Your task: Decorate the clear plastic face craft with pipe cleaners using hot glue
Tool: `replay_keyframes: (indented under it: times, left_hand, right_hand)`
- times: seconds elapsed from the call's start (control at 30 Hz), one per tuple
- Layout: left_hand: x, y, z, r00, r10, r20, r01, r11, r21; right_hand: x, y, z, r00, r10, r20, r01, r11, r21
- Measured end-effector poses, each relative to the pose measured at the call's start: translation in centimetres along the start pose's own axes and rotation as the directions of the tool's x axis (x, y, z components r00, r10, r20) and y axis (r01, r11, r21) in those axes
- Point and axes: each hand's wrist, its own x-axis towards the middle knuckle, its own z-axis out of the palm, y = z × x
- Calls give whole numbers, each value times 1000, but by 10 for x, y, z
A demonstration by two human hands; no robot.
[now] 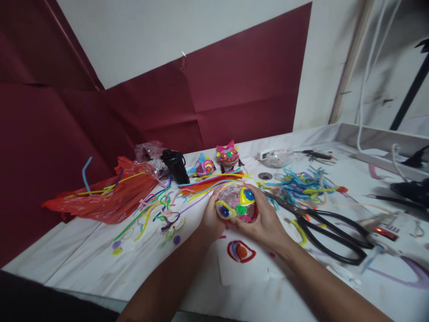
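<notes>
Between my two hands is a clear round ball [231, 195] with a pipe-cleaner face: yellow-rimmed blue eyes, a green nose and a pink mouth. My left hand [210, 210] is wrapped round its left side. My right hand [264, 217] grips the right side, thumb under the face. Below the ball, a white sheet [229, 275] carries a red-outlined eye shape [241, 252] with an orange centre. Two finished-looking craft heads stand behind: a pink-eared one [228, 156] and a blue-topped one [203, 166].
Large black-handled scissors [335, 230] lie at the right, beside a heap of blue pipe cleaners [298, 188]. A black bottle [176, 166] and a red plastic bag [110, 197] are at the left. Loose pipe cleaners [147, 214] are scattered near them. A white device with a red light [387, 233] sits far right.
</notes>
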Motion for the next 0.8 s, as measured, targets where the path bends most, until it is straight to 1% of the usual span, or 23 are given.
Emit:
replay_keyframes:
  times: [0.1,0.2,0.27,0.37,0.53,0.6,0.7,0.8]
  left_hand:
    - [-3,-1,-5,991,50,123,-51,999,0]
    - [-5,-3,-15,974,105,199,-119,991,60]
    - [-5,-3,-19,971,98,217,-124,986,109]
    - [-4,-2,-21,973,92,211,-127,979,157]
    - [-1,-2,-18,963,144,229,-180,973,146]
    - [-1,-2,-20,956,145,256,-185,973,139]
    - [-2,-1,-22,945,134,298,-180,975,132]
    - [-4,3,-22,949,107,295,-155,977,144]
  right_hand:
    - [0,4,1,1000,-4,-6,4,1000,4]
    - [0,7,1,1000,1,-21,-1,1000,20]
    - [0,8,1,1000,13,-19,-12,999,30]
    - [-1,7,1,1000,14,6,-14,999,33]
    - [-1,5,1,1000,-5,17,5,999,33]
    - [-1,5,1,999,35,34,-36,999,38]
    - [-1,5,0,988,142,65,-147,986,83]
    - [-1,4,-1,980,191,59,-197,973,122]
